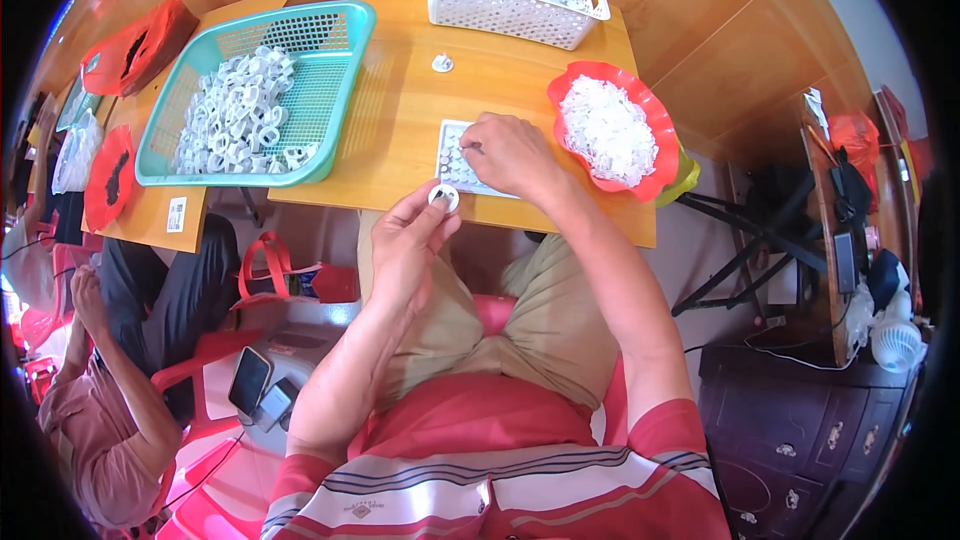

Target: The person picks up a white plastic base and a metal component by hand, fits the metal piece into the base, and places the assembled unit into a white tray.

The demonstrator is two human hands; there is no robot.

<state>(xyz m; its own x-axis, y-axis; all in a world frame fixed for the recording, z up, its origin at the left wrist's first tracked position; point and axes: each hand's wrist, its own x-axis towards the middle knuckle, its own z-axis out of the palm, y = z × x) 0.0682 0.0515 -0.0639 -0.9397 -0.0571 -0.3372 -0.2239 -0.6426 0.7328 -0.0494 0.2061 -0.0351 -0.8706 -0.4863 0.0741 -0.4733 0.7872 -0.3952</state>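
Observation:
My left hand [405,240] pinches a round white plastic part [444,197] with a dark spot in its middle, just off the table's front edge. Beyond it, a shallow pale tray [452,125] with several small round white pieces lies on the wooden table [380,140]. Over the tray's right side is my right hand [508,152], its thumb and fingers drawn together above the small pieces. Whether something sits between those fingertips is too small to make out. Part of the tray is hidden beneath this hand.
A green basket [345,70] of white ring-shaped parts stands left. At the back is a white basket [510,20] with similar parts; a red scalloped bowl [660,125] of clear plastic bits sits right. A loose white part [442,63] lies mid-table. Another person [110,420] sits left.

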